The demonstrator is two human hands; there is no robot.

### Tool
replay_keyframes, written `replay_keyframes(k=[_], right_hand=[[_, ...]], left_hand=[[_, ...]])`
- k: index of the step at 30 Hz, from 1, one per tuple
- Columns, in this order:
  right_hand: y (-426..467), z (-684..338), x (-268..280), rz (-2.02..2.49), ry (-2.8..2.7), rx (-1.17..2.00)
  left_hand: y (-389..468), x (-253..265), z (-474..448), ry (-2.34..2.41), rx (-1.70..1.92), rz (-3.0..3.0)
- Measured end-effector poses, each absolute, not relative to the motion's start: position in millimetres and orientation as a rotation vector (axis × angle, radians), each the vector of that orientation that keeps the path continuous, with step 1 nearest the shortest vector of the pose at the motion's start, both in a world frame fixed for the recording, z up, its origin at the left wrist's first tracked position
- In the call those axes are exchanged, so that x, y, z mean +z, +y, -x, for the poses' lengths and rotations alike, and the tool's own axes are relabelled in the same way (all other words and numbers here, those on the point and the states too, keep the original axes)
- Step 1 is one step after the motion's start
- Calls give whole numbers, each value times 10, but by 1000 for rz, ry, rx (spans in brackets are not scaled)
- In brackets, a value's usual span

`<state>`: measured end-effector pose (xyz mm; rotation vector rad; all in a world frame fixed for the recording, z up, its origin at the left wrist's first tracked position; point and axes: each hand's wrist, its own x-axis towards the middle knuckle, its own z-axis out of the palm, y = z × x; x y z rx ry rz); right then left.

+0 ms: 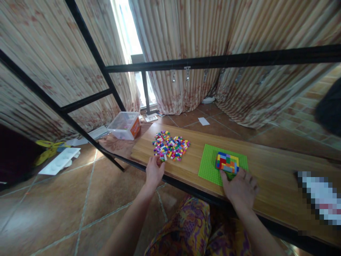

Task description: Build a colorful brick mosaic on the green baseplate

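On the wooden bench a green studded baseplate [206, 164] carries a low rectangular build of toy bricks [226, 162] in red, blue, yellow, orange and grey. My right hand [242, 186] rests over the plate's near right part, thumb and fingers against the near side of the build. To the left is a pile of loose small bricks [172, 145] in many colours. My left hand [155, 172] is at the pile's near edge, its fingers curled together by the closest bricks. What sits between those fingertips is too small to make out.
A clear plastic tub [123, 125] with an orange label stands beyond the bench's [271, 167] left end. Black metal bars [170, 65] run across behind it. A pixelated object [321, 197] lies at the right. On the floor at left is a white moulded tray [60, 161].
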<state>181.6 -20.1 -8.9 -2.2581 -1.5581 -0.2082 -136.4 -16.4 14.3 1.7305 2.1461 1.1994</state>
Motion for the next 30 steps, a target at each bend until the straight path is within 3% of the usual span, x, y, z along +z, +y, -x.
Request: replay_keyframes(k=[6,16,30], right_hand=[[-217,-1812,-85,2253,-1575,-252],[-215,-1789,-51,2278,-1563,-219],[-233,-1772,-20,2288,-1578,-204]], left_hand=[[-60,185,1363,2185,965,-1792],[-139,149,1184,1522,1390,-1091],[-161,367,846,1145,1374,-514]])
